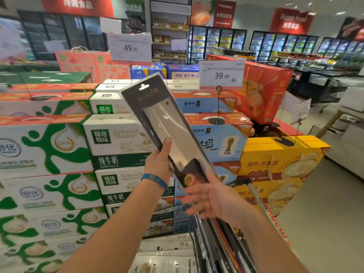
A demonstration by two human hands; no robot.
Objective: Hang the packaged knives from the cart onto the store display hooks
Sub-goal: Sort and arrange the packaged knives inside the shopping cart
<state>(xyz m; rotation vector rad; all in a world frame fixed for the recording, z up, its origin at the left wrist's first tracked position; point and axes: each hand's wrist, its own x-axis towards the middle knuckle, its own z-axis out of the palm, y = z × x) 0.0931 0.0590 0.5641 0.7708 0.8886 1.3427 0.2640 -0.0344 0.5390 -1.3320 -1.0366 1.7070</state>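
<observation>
A long packaged knife (167, 125) in a dark card with a clear blister is held up at a slant in the middle of the view, its hang hole at the top. My left hand (158, 162) grips the package's left edge, thumb across the front. My right hand (212, 200) is at the package's lower end, fingers spread toward the left; I cannot tell whether it grips. Below, the cart (206, 239) holds more packaged knives (163, 263). No display hooks are in view.
Stacked milk cartons (118, 142) rise at the left and centre. Yellow boxes (279, 166) and red boxes (264, 89) stand to the right, with price signs (221, 74) on thin stands. Open floor (325, 213) lies at the right; freezers line the back wall.
</observation>
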